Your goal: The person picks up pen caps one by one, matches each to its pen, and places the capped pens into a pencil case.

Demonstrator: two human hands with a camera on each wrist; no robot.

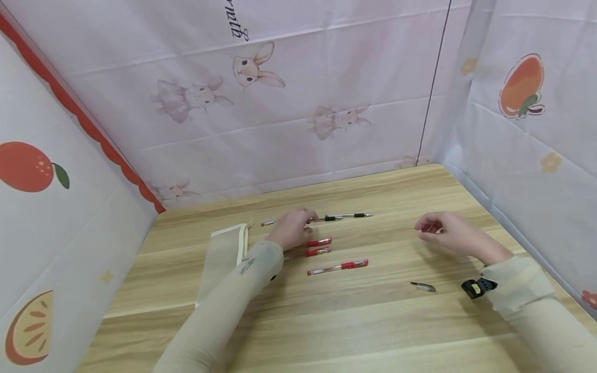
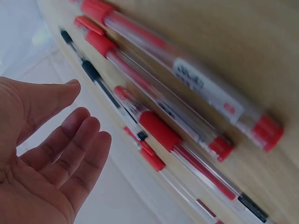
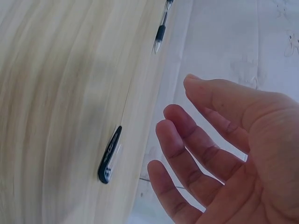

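Note:
My left hand (image 1: 291, 228) hovers over a group of pens left of the table's middle, fingers loosely bent. In the left wrist view that hand (image 2: 51, 154) holds nothing and is apart from the pens. A capped red pen (image 1: 359, 264) lies nearest me; more red pens (image 2: 161, 130) lie beyond it, partly hidden by the hand in the head view. Farther back are black-gripped pens (image 1: 361, 215). My right hand (image 1: 448, 235) is raised above the table's right side, its fingers (image 3: 170, 137) curved around nothing. A loose black pen cap (image 3: 110, 156) lies on the wood near it.
A pale zip pouch (image 1: 219, 259) lies flat at the left, partly under my left forearm. The wooden table (image 1: 326, 321) meets printed cloth walls (image 1: 289, 129) at its back and sides. A black wrist device (image 1: 478, 286) sits at my right cuff.

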